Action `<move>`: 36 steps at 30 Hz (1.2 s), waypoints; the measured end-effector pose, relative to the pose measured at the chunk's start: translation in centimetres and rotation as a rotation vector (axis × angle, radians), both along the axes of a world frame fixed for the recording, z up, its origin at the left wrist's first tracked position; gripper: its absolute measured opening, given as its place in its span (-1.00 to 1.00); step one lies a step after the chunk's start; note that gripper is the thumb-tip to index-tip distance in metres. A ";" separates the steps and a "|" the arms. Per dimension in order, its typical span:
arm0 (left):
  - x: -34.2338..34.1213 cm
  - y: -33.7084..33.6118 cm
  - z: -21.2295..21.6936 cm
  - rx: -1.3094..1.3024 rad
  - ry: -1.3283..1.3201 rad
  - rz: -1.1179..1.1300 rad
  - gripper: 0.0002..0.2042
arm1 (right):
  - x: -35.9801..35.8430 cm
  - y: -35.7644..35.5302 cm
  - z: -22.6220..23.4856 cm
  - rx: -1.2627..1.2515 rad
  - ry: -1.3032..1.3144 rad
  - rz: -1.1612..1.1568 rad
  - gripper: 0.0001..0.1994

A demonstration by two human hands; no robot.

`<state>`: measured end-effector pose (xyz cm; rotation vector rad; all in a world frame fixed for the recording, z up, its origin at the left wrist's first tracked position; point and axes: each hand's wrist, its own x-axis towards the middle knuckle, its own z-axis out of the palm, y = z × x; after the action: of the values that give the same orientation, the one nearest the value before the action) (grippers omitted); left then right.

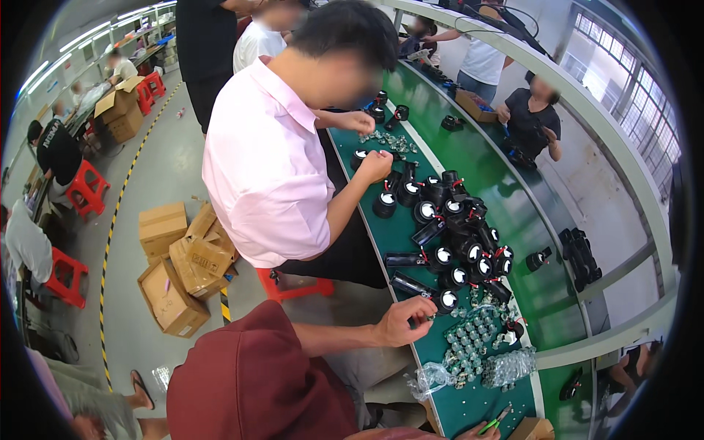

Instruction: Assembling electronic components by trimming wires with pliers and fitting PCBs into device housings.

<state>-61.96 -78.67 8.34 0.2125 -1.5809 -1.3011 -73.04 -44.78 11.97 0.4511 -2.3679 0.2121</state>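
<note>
My left hand (407, 321) is closed in a pinch over the bench's near edge, on a small dark piece too small to name. My right hand (478, 431), cut off by the lower edge, grips a green-handled hand tool (499, 419) with a thin tip. Beyond my left hand lies a heap of black cylindrical units (469, 253) with white round ends and some red wires. One unit (447, 300) rests just past my fingertips. Between my hands sit rows of small clear-and-metal parts (469, 337) and a clear plastic wrap (509, 368) bundle.
A person in a pink shirt (268, 161) works at my left, both hands over the green bench (444, 396). A green conveyor belt (506, 213) runs alongside, under a pale metal frame (616, 158). Cardboard boxes (172, 293) and a red stool (304, 287) stand on the floor.
</note>
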 end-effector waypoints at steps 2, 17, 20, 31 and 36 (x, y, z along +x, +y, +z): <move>-0.1 0.0 0.0 -0.017 -0.046 -0.028 -0.78 | 0.0 0.1 -0.1 -0.016 -0.011 -0.006 -0.70; -0.3 0.4 -0.3 -0.058 -0.073 -0.002 -0.81 | 0.0 0.8 -0.4 -0.047 -0.133 -0.065 -0.72; 1.0 -0.4 -0.2 -0.056 -0.063 0.079 -0.82 | -2.0 0.0 -2.2 -0.077 -0.145 -0.023 -0.76; -0.8 0.4 -1.5 -0.061 -0.091 0.013 -0.77 | -1.0 0.7 -1.7 -0.116 -0.215 -0.145 -0.82; 0.1 0.1 -1.5 -0.073 -0.104 0.079 -0.77 | -1.4 -0.3 -1.7 -0.119 -0.214 -0.103 -0.81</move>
<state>-61.86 -78.61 6.82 0.2988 -1.6879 -1.1856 -74.45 -45.09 10.26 0.2599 -2.5622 0.3671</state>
